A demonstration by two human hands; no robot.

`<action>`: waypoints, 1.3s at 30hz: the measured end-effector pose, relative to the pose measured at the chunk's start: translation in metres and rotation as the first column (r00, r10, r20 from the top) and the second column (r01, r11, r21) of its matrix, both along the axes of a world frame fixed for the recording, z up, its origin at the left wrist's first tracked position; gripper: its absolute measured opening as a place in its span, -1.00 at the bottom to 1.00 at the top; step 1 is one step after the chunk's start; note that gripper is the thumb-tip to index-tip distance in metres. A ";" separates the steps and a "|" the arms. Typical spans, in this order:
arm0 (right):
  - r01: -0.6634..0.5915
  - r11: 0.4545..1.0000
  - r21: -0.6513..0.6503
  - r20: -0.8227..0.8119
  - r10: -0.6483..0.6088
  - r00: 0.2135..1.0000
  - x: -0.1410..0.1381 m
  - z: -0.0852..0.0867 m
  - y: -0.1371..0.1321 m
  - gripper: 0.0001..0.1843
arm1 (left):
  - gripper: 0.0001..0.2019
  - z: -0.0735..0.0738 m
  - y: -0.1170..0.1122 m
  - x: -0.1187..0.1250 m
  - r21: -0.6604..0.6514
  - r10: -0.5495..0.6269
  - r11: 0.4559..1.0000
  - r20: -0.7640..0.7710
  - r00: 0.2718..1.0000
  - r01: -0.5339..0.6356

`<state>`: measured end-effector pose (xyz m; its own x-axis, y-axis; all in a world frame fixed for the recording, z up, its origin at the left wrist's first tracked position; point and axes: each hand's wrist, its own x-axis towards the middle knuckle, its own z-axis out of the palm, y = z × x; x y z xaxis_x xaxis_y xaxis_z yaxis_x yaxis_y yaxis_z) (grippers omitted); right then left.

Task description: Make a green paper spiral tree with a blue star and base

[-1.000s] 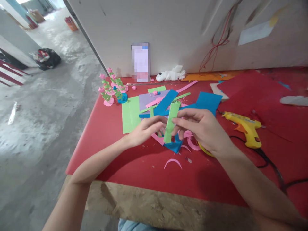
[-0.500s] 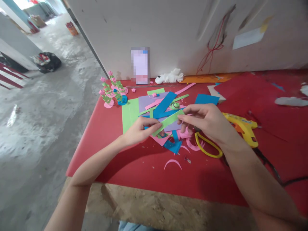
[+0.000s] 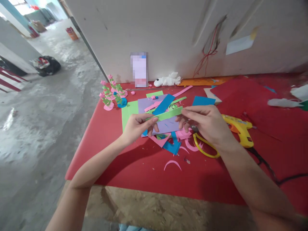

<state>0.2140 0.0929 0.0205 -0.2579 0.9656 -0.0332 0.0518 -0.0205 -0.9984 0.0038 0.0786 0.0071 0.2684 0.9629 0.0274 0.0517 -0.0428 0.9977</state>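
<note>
A narrow light-green paper strip (image 3: 169, 113) is stretched between my hands, above a pile of cut paper. My left hand (image 3: 139, 126) pinches its left end between thumb and fingers. At the other end, my right hand (image 3: 203, 120) grips the strip with thumb and forefinger. Beneath it lie a purple sheet (image 3: 165, 125), a blue strip (image 3: 165, 104), a light-green sheet (image 3: 129, 112) and pink scraps (image 3: 160, 141). A coiled green strip (image 3: 173, 107) rests just behind the held one. Yellow-handled scissors (image 3: 204, 150) lie under my right hand, their blades mostly hidden.
Several small paper flowers (image 3: 113, 93) stand at the back left of the red table (image 3: 115, 166). A phone (image 3: 139, 70) leans on the wall beside a white crumpled figure (image 3: 167, 80). At the right are a yellow glue gun (image 3: 239, 130) and its black cable (image 3: 267, 168).
The green strip has turned closer to level, its left end rising as my left hand moved up slightly. Both hands still hold it. The view has shifted a little.
</note>
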 end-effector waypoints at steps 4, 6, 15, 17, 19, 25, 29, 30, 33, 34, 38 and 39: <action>0.029 0.990 0.140 0.518 -0.098 0.850 0.040 -0.010 0.000 -0.58 | -0.65 0.000 0.001 -0.004 -0.001 0.057 0.998 0.015 0.998 -0.057; 0.037 0.971 0.237 0.767 -0.210 0.606 0.064 -0.027 -0.008 -0.69 | -0.65 -0.003 0.003 -0.005 -0.002 0.062 0.998 0.029 0.998 -0.062; 0.165 0.967 0.192 0.798 -0.252 0.548 0.088 -0.099 -0.040 -0.42 | -0.64 -0.018 0.008 -0.006 -0.047 0.038 0.998 0.058 0.998 -0.035; 0.242 0.950 0.198 0.756 -0.305 0.579 0.089 -0.098 -0.040 -0.38 | -0.64 -0.018 0.008 -0.006 -0.057 0.044 0.998 0.072 0.996 -0.040; 0.321 0.927 0.195 0.693 -0.362 0.624 0.093 -0.093 -0.042 -0.45 | -0.65 -0.017 0.007 -0.006 -0.070 0.055 0.996 0.093 0.994 -0.049; 0.394 0.919 0.018 0.367 -0.373 0.852 0.092 -0.072 -0.060 -0.55 | -0.65 -0.012 0.007 -0.001 -0.163 0.133 0.981 0.202 0.970 -0.101; 0.144 0.983 -0.115 0.078 -0.136 0.988 0.070 -0.053 -0.065 -0.59 | -0.60 -0.007 0.008 0.001 -0.247 0.179 0.963 0.274 0.945 -0.110; 0.060 0.989 -0.135 0.006 -0.060 0.998 0.064 -0.048 -0.066 -0.56 | -0.59 -0.006 0.008 0.001 -0.261 0.187 0.959 0.289 0.939 -0.111; -0.199 0.961 -0.190 -0.167 0.168 0.972 0.047 -0.037 -0.071 -0.63 | -0.58 -0.005 0.010 0.000 -0.285 0.206 0.952 0.332 0.920 -0.110; -0.274 0.941 -0.198 -0.217 0.231 0.948 0.043 -0.035 -0.073 -0.65 | -0.58 -0.005 0.011 0.000 -0.289 0.210 0.951 0.345 0.915 -0.109; -0.440 0.874 -0.204 -0.358 0.352 0.865 0.028 -0.035 -0.077 -0.60 | -0.60 -0.007 0.013 0.000 -0.302 0.220 0.948 0.375 0.900 -0.105; -0.461 0.864 -0.200 -0.386 0.363 0.848 0.025 -0.037 -0.076 -0.58 | -0.60 -0.008 0.013 0.000 -0.304 0.224 0.947 0.379 0.898 -0.107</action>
<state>0.2394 0.0170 -0.0161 -0.6728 0.7295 -0.1232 -0.2075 -0.3460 -0.9150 0.0034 0.0918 -0.0004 0.1259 0.9779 -0.1667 -0.3751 0.2025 0.9046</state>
